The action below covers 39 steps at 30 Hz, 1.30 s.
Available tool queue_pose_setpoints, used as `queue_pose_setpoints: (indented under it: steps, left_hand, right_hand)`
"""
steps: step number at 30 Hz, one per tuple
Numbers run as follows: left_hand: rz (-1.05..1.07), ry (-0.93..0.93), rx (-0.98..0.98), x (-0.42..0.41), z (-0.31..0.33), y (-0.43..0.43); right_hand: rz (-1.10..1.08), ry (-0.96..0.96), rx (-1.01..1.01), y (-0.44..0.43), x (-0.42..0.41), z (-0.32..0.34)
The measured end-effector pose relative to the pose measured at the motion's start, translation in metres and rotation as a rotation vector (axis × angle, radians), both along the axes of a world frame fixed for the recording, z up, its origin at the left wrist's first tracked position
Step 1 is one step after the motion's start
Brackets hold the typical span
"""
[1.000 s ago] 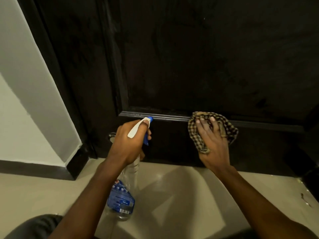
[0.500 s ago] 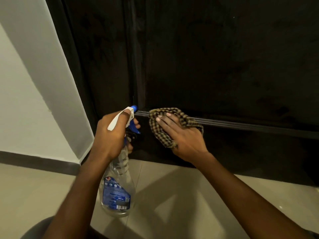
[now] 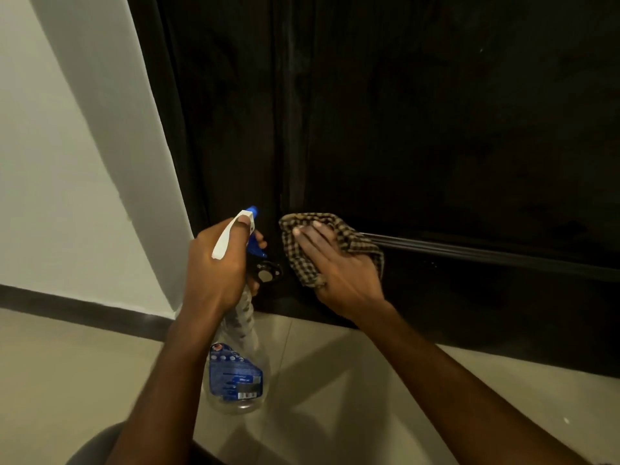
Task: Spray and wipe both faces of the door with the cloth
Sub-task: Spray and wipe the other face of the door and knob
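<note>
Dark wood fills most of what I see: the door [image 3: 436, 129] stands close in front, with a raised strip [image 3: 486, 253] across its lower part and a small round metal fitting [image 3: 268, 271] low on its left side, partly hidden behind the bottle's neck. White wall [image 3: 67, 162] with a dark skirting board [image 3: 67, 302] lies to the left, with pale floor tiles [image 3: 67, 364] below. The spray bottle [image 3: 238, 374] is clear plastic with a blue label, a white head and a blue trigger (I cannot tell how much liquid is inside). The left hand [image 3: 214, 266] is wrapped round its neck with a finger on the trigger, the nozzle towards the door and the body hanging above the floor. The right hand [image 3: 339, 266] lies flat, fingers straight and together, pressing the checked cloth [image 3: 302, 260] against the door at the strip's left end, just beside the nozzle.
</note>
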State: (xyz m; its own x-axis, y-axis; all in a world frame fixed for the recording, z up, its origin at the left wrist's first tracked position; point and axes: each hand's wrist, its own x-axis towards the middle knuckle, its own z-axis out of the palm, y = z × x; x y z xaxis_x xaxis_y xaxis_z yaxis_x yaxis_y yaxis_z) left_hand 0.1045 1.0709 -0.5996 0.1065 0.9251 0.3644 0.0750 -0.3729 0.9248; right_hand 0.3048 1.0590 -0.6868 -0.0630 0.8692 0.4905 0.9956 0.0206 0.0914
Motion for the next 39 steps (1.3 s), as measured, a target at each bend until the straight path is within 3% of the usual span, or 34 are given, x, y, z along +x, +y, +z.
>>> queue_pose_setpoints:
  steps: [11,23,26,31,39]
  left_hand:
    - [-0.022,-0.001,0.003,-0.001,0.002,0.006]
    - [-0.015,-0.072,0.018,-0.007,0.07,0.0]
    - [-0.007,-0.08,0.018,-0.012,0.086,0.003]
    - [-0.001,-0.069,0.08,-0.012,0.114,0.002]
    - [-0.082,-0.081,0.102,-0.01,0.156,0.004]
  right_hand:
    - [0.0,-0.059,0.127,0.019,-0.012,0.018]
    - [-0.043,-0.264,0.322,0.019,-0.004,0.187]
    - [-0.017,-0.307,0.269,0.016,-0.004,0.178]
    - [0.168,-0.588,0.043,0.008,0.018,0.144]
    - [0.079,-0.534,0.345,0.021,0.013,0.275]
